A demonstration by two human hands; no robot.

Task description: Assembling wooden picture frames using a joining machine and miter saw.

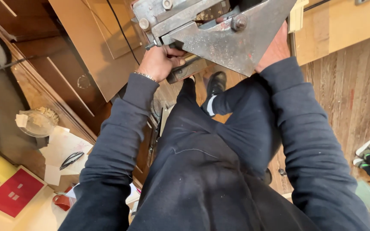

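Worn grey steel machine w/ triangular side plate (232, 42), top centre above the wooden floor (347, 98), judged heavy, rigid, sharp-edged: left hand (159, 62) clamped on its underside by the bolt, right hand (275, 49) flat behind plate edge, closure can't be told; best held at frame.

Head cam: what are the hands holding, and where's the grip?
Left hand grips a dark handle under the worn metal machine. Right hand is pressed behind its triangular plate; whether it grips anything cannot be told.

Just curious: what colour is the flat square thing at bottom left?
Red square board, with small pale marks; shown in the head view.
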